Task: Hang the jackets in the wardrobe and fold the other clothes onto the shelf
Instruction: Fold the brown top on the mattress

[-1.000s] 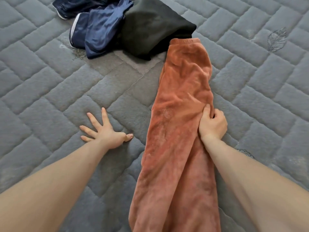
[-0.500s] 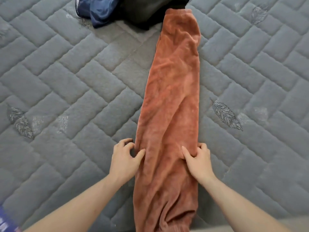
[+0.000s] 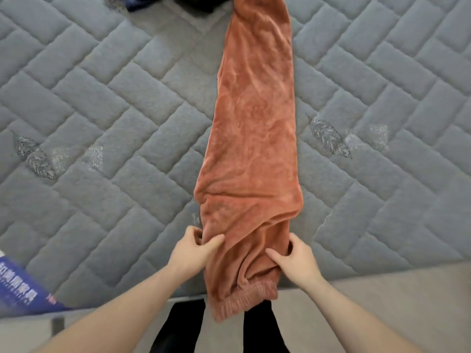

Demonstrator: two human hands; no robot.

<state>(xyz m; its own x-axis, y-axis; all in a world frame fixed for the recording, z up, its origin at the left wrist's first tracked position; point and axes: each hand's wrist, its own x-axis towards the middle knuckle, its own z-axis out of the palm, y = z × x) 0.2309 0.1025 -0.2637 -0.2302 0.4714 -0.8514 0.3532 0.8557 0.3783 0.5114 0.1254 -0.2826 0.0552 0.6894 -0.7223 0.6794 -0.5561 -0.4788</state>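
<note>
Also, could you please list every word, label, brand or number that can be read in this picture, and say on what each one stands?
Nothing can be read for certain.
Blue printed sheet or package at the lower left edge: rows of white characters and a small pink mark, too blurred to read.
Orange fleece trousers: no label or print visible.
Grey quilted mattress: only leaf patterns, no text.

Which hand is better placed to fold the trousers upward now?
Neither clearly; probably both together. The left hand and right hand each pinch one side edge of the orange trousers near the cuff.
</note>
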